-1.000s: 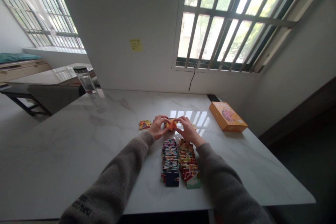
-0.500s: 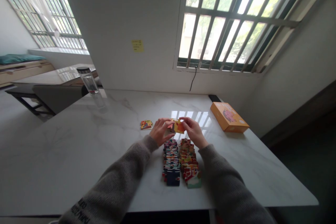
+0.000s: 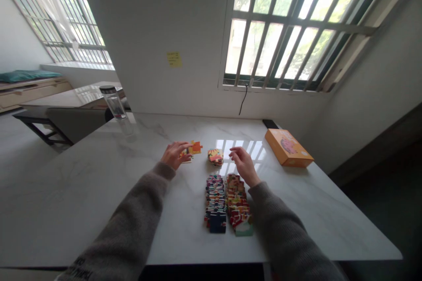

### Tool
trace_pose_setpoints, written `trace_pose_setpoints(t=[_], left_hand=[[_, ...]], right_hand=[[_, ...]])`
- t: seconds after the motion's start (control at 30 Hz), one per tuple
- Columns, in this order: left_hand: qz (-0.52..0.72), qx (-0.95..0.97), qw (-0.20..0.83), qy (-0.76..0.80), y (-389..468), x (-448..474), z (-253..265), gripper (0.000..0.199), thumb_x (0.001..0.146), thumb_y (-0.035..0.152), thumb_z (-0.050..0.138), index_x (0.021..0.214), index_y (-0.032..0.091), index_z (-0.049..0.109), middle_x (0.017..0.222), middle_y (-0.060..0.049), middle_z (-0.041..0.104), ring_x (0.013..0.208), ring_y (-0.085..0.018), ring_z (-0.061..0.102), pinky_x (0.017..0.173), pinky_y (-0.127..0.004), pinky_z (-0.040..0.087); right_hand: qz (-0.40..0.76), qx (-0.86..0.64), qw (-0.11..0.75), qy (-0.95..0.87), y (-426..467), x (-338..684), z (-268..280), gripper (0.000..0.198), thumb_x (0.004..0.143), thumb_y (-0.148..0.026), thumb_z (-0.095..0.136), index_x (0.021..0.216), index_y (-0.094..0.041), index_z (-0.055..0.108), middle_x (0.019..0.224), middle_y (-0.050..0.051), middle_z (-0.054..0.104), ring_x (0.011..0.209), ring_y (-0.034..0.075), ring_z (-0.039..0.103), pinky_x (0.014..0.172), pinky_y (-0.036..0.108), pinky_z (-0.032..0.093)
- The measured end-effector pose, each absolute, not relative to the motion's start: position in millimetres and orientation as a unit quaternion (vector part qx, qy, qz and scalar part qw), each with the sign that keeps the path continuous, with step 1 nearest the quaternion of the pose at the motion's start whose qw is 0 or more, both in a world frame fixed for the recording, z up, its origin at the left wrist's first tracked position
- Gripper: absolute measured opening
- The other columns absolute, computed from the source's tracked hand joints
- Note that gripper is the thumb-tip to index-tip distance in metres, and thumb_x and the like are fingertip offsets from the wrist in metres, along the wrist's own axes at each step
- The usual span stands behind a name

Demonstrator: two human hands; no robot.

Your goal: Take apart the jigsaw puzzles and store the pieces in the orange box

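My left hand [image 3: 176,154] is closed on an orange-yellow jigsaw puzzle piece [image 3: 195,147], held over other puzzle pieces [image 3: 186,159] that it partly hides. To the right of it lies a small stack of puzzle pieces [image 3: 215,156] with a yellow and red top. Beyond that stack, my right hand [image 3: 242,160] hovers with fingers apart and bent, nothing in them. Nearer to me, two long rows of overlapping puzzle pieces run side by side: a dark blue row [image 3: 216,204] on the left and a red-green row [image 3: 240,206] on the right.
An orange box [image 3: 288,147] lies at the right on the white marbled table [image 3: 158,224], with a black flat object [image 3: 269,124] behind it. A glass bottle [image 3: 114,103] stands at the far left edge. A yellow note [image 3: 174,59] sticks to the wall.
My left hand has moved left with the orange-yellow piece, over the pieces lying there. My right hand has let go of it and stayed near its place. The small stack is now uncovered.
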State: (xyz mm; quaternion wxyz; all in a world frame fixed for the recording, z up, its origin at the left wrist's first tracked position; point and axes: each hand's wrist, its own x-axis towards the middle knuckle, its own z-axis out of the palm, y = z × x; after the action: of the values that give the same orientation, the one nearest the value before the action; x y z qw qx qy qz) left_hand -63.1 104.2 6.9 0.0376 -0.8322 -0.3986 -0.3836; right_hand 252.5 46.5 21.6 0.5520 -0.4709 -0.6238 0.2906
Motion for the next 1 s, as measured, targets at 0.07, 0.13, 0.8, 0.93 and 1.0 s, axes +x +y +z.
trace_pose_setpoints(t=[0.07, 0.13, 0.8, 0.93, 1.0], left_hand=[[-0.393, -0.814, 0.025, -0.427, 114.9, -90.3, -3.6, 0.039, 0.093, 0.050, 0.052, 0.119, 0.024, 0.065, 0.119, -0.009, 0.068, 0.109, -0.026, 0.061, 0.097, -0.041, 0.043], [-0.380, -0.819, -0.005, -0.431, 122.0, -107.0, -14.1, 0.039, 0.093, 0.051, 0.052, 0.115, 0.023, 0.068, 0.116, -0.010, 0.069, 0.108, -0.026, 0.062, 0.098, -0.041, 0.044], [-0.351, -0.834, 0.009, -0.425, 96.1, -65.4, -17.4, 0.031, 0.089, 0.029, 0.055, 0.118, 0.021, 0.062, 0.116, -0.010, 0.063, 0.107, -0.026, 0.057, 0.097, -0.043, 0.044], [-0.351, -0.854, -0.004, -0.383, 83.7, -43.4, -13.5, 0.028, 0.089, 0.028, 0.056, 0.116, 0.022, 0.062, 0.114, -0.009, 0.063, 0.105, -0.024, 0.058, 0.093, -0.041, 0.045], [-0.356, -0.858, -0.016, -0.371, 78.3, -34.9, -11.3, 0.028, 0.089, 0.028, 0.056, 0.115, 0.022, 0.063, 0.113, -0.009, 0.064, 0.104, -0.024, 0.059, 0.093, -0.042, 0.045]], right_hand=[[0.243, -0.495, 0.527, -0.647, 49.0, 256.3, 17.0, 0.021, 0.091, -0.033, 0.051, 0.100, -0.019, 0.064, 0.083, 0.004, 0.068, 0.077, 0.017, 0.061, 0.067, 0.030, 0.045], [0.204, -0.497, 0.499, -0.680, 49.2, 255.6, 14.1, 0.021, 0.091, -0.029, 0.049, 0.100, -0.020, 0.065, 0.088, 0.005, 0.068, 0.079, 0.018, 0.061, 0.067, 0.030, 0.045], [0.081, -0.422, 0.300, -0.852, 75.6, 237.9, 18.6, 0.022, 0.084, -0.013, 0.055, 0.103, -0.022, 0.061, 0.134, 0.008, 0.057, 0.119, 0.025, 0.047, 0.102, 0.044, 0.039], [0.063, -0.440, 0.240, -0.863, 81.8, 237.6, 23.2, 0.013, 0.083, -0.014, 0.058, 0.092, -0.022, 0.062, 0.121, 0.007, 0.061, 0.108, 0.025, 0.049, 0.097, 0.042, 0.040], [0.050, -0.437, 0.225, -0.869, 83.1, 239.6, 26.6, 0.010, 0.084, -0.017, 0.061, 0.093, -0.022, 0.061, 0.119, 0.007, 0.060, 0.106, 0.025, 0.049, 0.096, 0.042, 0.039]])
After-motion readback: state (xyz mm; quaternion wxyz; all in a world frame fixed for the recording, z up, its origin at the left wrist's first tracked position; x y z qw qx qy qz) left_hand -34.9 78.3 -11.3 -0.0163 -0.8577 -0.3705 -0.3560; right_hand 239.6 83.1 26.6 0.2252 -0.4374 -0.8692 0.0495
